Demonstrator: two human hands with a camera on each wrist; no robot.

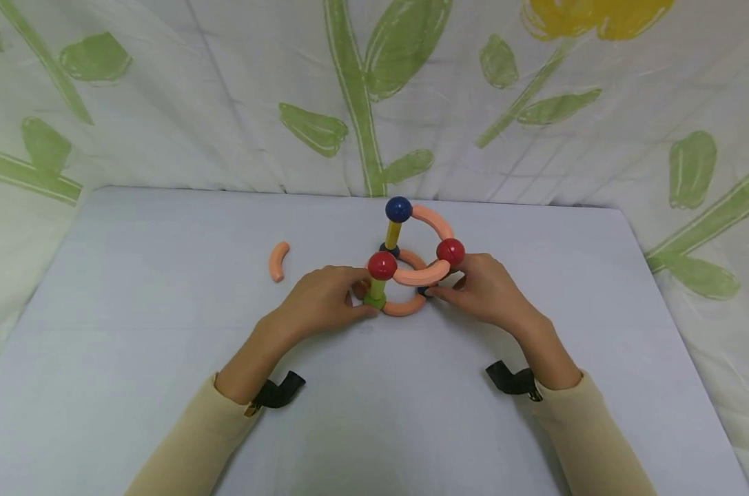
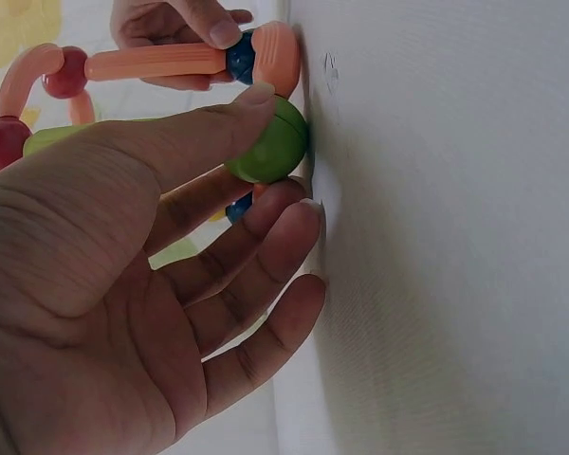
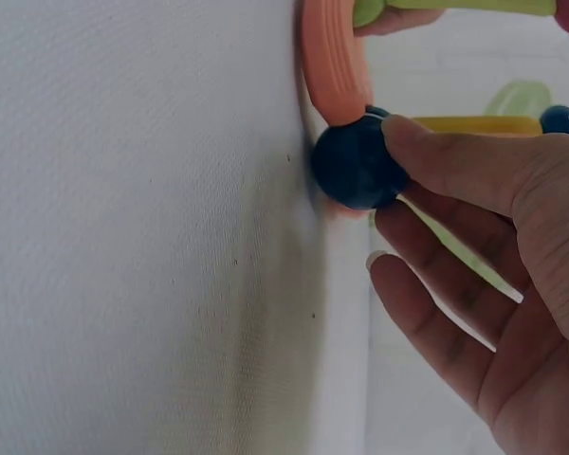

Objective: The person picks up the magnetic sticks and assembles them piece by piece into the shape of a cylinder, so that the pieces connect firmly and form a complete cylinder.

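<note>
A two-level frame of magnetic balls and rods stands on the white table (image 1: 182, 399). My left hand (image 1: 324, 300) pinches its green ball (image 2: 277, 142) at the base between thumb and fingers. Opposite, my right hand (image 1: 488, 289) pinches a dark blue ball (image 3: 357, 166) at the base. Curved orange rods (image 1: 404, 307) join the bottom balls. A light green rod (image 1: 377, 288) rises to a red ball (image 1: 382, 265), and a yellow rod (image 1: 393, 234) to a blue ball (image 1: 398, 209). Up top, a curved orange rod (image 1: 421, 275) links that red ball to another red ball (image 1: 450, 251).
A loose curved orange rod (image 1: 278, 262) lies on the table left of the frame. Behind the table hangs a white cloth (image 1: 238, 151) with painted green leaves and a yellow flower. Each wrist wears a black camera mount (image 1: 281, 390).
</note>
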